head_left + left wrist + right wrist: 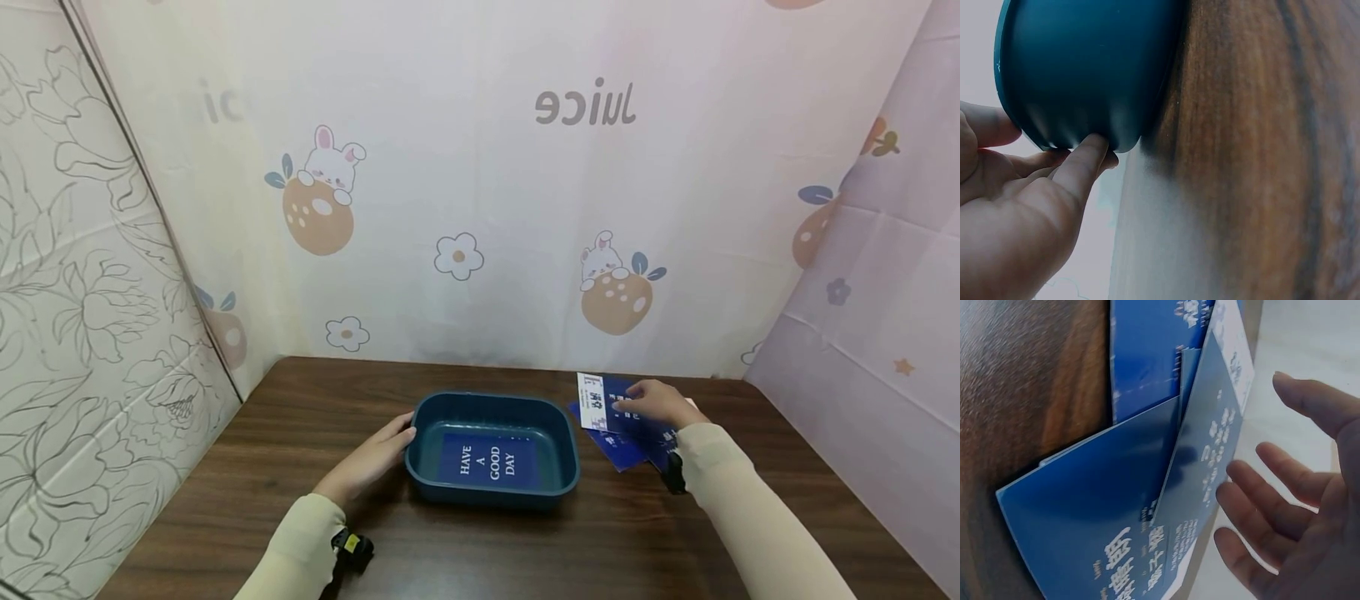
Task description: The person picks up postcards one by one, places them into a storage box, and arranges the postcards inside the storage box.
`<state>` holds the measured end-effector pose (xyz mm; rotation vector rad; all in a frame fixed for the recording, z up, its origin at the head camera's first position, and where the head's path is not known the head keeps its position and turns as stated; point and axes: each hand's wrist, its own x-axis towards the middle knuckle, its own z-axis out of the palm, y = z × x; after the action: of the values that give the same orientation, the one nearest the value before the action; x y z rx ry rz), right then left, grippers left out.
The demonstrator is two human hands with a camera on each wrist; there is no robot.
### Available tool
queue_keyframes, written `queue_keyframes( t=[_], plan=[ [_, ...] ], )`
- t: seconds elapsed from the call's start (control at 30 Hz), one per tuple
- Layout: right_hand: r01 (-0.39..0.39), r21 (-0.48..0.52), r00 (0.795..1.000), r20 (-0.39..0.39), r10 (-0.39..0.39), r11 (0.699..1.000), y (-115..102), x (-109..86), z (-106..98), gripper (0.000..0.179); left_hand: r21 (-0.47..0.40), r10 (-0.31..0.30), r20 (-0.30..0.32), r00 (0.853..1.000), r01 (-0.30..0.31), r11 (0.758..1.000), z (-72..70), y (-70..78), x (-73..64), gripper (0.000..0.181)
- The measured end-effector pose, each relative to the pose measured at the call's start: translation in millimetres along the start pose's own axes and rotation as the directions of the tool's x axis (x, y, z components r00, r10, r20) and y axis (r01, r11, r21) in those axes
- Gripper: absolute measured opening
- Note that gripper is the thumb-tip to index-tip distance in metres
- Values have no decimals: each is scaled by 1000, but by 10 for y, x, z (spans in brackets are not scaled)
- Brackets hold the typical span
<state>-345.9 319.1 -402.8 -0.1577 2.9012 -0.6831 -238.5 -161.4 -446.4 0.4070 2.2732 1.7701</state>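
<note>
A dark teal plastic basin [491,497] stands on the table. My left hand [369,461] grips its left end, thumb at the rim and fingers against the outer wall [1085,69]. Flat inside the basin lies a dark blue card [483,471] printed "HAVE A GOOD DAY". To the right of the basin several blue cards [621,451] overlap in a loose pile, the top one with a white printed strip [592,402]. Over this pile hovers my right hand [662,403], its fingers spread and slightly bent, with nothing between them in the right wrist view.
The brown wood-grain table [480,554] ends at a patterned curtain [480,167] behind the basin and cards. More curtains hang along the left and right sides. A small black camera is strapped at each wrist.
</note>
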Motion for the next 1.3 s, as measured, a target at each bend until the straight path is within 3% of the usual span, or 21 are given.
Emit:
queue_keyframes(
  t=[0.23,0.57,0.83,1.3],
  plan=[
    [-108,-2,994,2,108,994,29,-16,35,79,4,-2,-3,1000,2,1000,6,14,-14,53],
    [-177,-38,984,-23,176,984,122,-11,93,81,7,-8,-14,1000,8,1000,19,9,-7,53],
    [-228,-7,974,-13,227,974,165,11,119,101,-9,1,1,1000,-1,1000,13,0,-4,53],
    [-234,102,971,-27,238,967,151,2,108,92,1,-11,-21,1000,11,1000,11,15,-4,53]
  ],
)
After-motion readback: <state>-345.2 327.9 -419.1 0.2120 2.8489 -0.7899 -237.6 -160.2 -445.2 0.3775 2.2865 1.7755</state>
